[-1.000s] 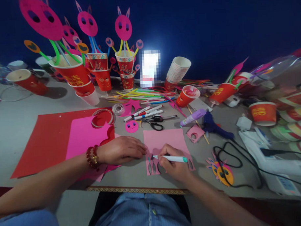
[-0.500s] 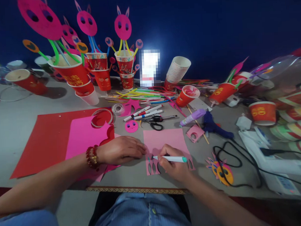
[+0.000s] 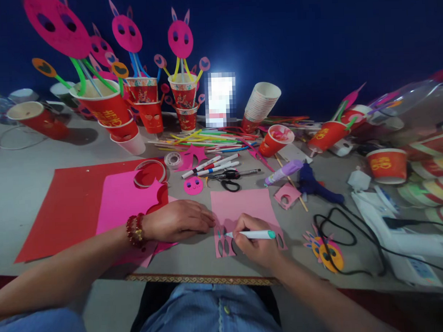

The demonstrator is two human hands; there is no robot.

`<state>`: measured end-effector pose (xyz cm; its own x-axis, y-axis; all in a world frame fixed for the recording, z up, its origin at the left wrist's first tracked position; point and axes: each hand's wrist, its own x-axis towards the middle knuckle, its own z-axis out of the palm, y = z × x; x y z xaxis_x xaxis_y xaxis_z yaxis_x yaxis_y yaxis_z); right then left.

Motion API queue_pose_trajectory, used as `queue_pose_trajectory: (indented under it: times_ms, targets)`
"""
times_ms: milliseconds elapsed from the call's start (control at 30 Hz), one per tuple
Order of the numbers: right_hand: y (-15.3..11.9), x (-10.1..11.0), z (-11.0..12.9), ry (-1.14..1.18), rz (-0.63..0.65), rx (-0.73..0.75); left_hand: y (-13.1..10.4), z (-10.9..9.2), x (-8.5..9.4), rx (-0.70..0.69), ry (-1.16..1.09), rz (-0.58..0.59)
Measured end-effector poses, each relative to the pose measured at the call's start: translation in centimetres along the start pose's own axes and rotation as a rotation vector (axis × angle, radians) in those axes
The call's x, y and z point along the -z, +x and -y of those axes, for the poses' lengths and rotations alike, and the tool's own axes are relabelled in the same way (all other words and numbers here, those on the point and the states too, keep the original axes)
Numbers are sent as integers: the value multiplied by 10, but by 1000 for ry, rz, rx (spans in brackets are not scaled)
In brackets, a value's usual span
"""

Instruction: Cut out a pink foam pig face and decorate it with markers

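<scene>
A sheet of light pink paper (image 3: 244, 202) lies in front of me, with several narrow leaf-shaped openings along its near edge and small teal marks at its lower left. My right hand (image 3: 256, 242) grips a white marker (image 3: 258, 234) with a teal end, its tip at the paper beside those marks. Flat on the table, my left hand (image 3: 181, 219) holds nothing; its fingertips touch the paper's left edge. Under and beside my left forearm are a bright pink sheet (image 3: 115, 201) and a red sheet (image 3: 59, 210).
Behind the paper lie scissors (image 3: 230, 185), several markers (image 3: 210, 165) and a pink smiling disc (image 3: 193, 185). A blue glue gun (image 3: 318, 187) with a looping black cord, a purple glue stick (image 3: 285, 172) and a yellow cutout (image 3: 332, 257) are right. Decorated paper cups (image 3: 106, 109) stand back left.
The marker's tip has shifted very slightly to the right, and a teal mark shows more clearly beside it. My left hand has stayed in place.
</scene>
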<state>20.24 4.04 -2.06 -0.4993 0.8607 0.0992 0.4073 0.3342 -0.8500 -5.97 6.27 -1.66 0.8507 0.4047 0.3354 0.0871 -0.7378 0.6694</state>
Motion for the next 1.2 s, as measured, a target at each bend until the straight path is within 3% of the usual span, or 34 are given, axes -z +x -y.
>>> queue_pose_trajectory:
  times_ms: [333,567,1200]
  targets:
    - [-1,0,-2,30,21,3,1,-1,0,1,-3,0]
    - [0,-1,0,116,-40,-57,0,0,0,0,10,-6]
    - [0,-1,-1,60,-11,-34,0,0,-1,9,10,3]
